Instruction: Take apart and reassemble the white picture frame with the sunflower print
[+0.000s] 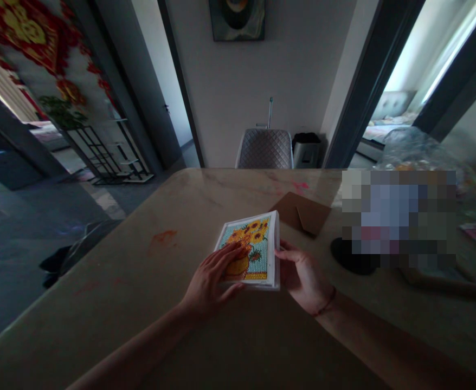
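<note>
A white-framed diamond painting [258,262] of sunflowers in a yellow vase is tilted up over the table, picture side toward me. My right hand [303,275] grips its right edge, with the thumb at the frame's side and the other fingers mostly hidden behind. Across the lower left of the picture lies my left hand [213,273], its fingers stretched flat on the beaded surface and its thumb by the bottom edge. Just beyond the frame, a brown board [317,215] with a raised flap lies on the table.
The marbled table [140,303] has reddish stains. To the right stand a black round base [352,260], a blurred-out patch and clear plastic wrapping [417,146]. A quilted chair [265,149] is at the far edge, with a black bin [306,149] beside it.
</note>
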Motion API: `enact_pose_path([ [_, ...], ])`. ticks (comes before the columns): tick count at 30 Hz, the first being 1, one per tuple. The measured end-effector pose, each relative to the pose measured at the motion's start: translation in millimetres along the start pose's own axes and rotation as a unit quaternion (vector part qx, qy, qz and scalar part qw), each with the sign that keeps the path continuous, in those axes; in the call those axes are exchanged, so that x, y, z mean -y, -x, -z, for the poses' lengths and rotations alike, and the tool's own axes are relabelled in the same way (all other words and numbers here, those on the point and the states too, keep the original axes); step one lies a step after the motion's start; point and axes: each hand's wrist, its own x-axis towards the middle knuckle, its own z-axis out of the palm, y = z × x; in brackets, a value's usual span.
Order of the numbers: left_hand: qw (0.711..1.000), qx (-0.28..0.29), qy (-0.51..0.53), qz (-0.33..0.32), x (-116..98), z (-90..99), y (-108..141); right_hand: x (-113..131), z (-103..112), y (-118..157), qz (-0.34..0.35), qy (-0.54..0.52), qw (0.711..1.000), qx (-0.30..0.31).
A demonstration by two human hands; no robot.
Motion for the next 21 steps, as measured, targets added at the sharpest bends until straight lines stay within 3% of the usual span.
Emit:
enact_pose_path([
  [10,1.0,0.009,0.012,-0.001,0,0.5,-1,-3,4,-4,0.007,0.015,1.0,0.016],
  [17,0.99,-0.123,-0.037,-0.051,-3,-5.2,3,-5,11,-13,0.045,0.082,0.995,-0.022],
  [21,0.985,-0.143,-0.071,-0.07,-7,-3.0,2,-5,12,-16,0.046,0.103,0.993,-0.027],
])
